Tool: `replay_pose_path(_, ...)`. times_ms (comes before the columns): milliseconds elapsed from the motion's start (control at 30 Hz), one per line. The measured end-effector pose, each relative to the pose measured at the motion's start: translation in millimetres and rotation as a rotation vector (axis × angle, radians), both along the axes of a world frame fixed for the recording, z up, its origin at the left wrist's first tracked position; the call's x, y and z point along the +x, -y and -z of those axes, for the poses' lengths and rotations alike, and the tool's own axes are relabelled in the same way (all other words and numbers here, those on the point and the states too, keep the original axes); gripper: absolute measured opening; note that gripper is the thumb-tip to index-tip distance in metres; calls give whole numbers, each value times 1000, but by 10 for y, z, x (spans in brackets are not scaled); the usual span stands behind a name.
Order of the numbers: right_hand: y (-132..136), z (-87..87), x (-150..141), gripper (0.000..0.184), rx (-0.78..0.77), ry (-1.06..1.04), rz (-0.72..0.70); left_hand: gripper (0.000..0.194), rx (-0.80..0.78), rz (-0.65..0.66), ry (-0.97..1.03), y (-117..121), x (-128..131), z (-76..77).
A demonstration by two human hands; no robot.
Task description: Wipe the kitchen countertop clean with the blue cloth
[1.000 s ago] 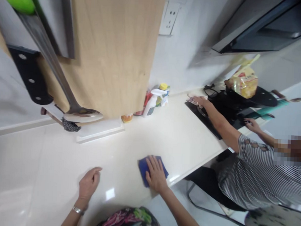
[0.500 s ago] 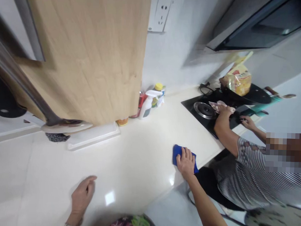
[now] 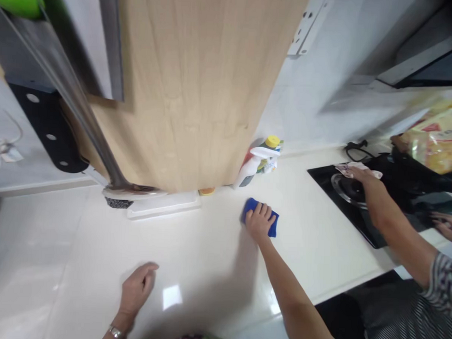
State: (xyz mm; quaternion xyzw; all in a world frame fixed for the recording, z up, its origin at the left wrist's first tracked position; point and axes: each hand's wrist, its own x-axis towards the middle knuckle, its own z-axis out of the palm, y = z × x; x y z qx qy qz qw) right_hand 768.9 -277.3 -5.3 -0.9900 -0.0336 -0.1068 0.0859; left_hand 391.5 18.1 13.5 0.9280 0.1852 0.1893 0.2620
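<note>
My right hand (image 3: pixel 259 222) presses a folded blue cloth (image 3: pixel 273 229) flat on the white countertop (image 3: pixel 193 247), fingers bent over it. Part of the cloth is hidden beneath the palm. To the left, my left hand (image 3: pixel 137 287) rests on the same counter with its fingers curled in and nothing visible in them. A watch (image 3: pixel 115 332) is on that wrist. Beyond the cloth, near the wall, stands a white spray bottle (image 3: pixel 251 165) beside a yellow-capped bottle (image 3: pixel 273 141).
A co-worker's hand (image 3: pixel 361 174) holds a pinkish cloth on the black stove (image 3: pixel 357 218) at right. A wooden board (image 3: pixel 191 89) and a steel-handled utensil (image 3: pixel 90 110) hang in front. A white flat box (image 3: pixel 165 207) lies underneath the board.
My right hand has slid the blue cloth leftward and away from the counter's front edge, toward the bottles. The view has turned left. My left hand stays curled on the counter.
</note>
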Motion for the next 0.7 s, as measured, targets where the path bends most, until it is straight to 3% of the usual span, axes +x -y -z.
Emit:
replay_pose_path(133,-515,-23,-492,63,-1,-25,-182,27,-22,-25,-3,14,-13,-7)
replay_pose_path(267,-883,-89,-1235,64,17,-89,-332,27,-27,-10,10,9,-20,12)
replay_pose_path(467,-1204,-104,-2354,65,101,-123,-575,32,-30,-35,11,81,-59,25)
replay_pose_path(600,-1043,-21,-2489,55,286,-117,-707,33,-6,-85,-41,190,-41,-22)
replay_pose_path(700,-871,24,-2281,52,414,-95,-580,33,-23,-63,-79,299,128,-75)
